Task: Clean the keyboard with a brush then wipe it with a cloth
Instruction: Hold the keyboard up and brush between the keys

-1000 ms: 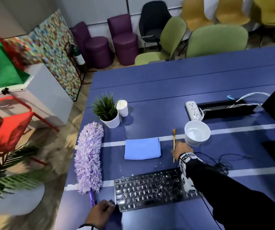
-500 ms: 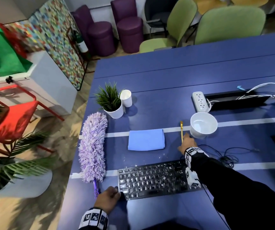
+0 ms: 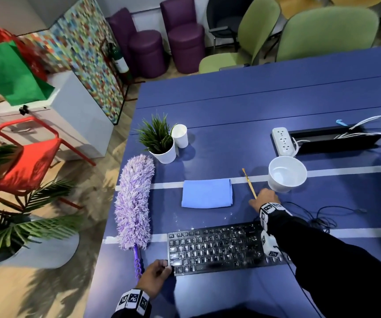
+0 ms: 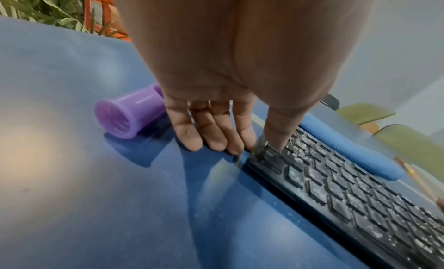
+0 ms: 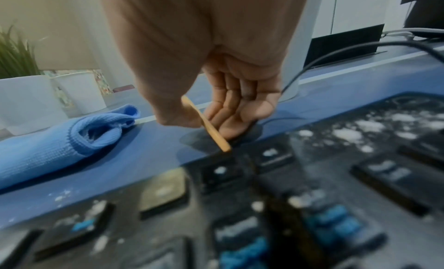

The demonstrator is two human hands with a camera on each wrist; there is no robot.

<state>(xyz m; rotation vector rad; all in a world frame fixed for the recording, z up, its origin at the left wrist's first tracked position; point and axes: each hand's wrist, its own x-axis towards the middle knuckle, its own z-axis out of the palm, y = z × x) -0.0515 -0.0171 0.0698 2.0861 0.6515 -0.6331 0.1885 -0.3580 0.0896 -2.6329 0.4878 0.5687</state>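
A black keyboard (image 3: 219, 247) dusted with white crumbs lies near the table's front edge. My left hand (image 3: 167, 268) sits at its left front corner. In the left wrist view the thumb presses the keyboard (image 4: 336, 187) at its corner key while the straight fingers (image 4: 211, 138) lie flat on the table beside it. Behind the keyboard's right part, my right hand (image 3: 257, 199) pinches the near end of a thin wooden brush (image 3: 248, 182) between thumb and fingers. The brush handle (image 5: 211, 130) slants down from the right hand (image 5: 204, 124). A folded blue cloth (image 3: 207, 193) lies behind the keyboard.
A purple fluffy duster (image 3: 134, 200) lies left of the keyboard, its handle (image 4: 127, 117) by my left hand. A white bowl (image 3: 287, 173), power strip (image 3: 283, 144) and black cable (image 3: 322, 214) are at the right. A potted plant (image 3: 159, 138) and paper cup (image 3: 180, 135) stand behind.
My left hand has slid from the table's front edge up to the keyboard's left corner. My right hand stays on the brush's near end, which has turned slightly.
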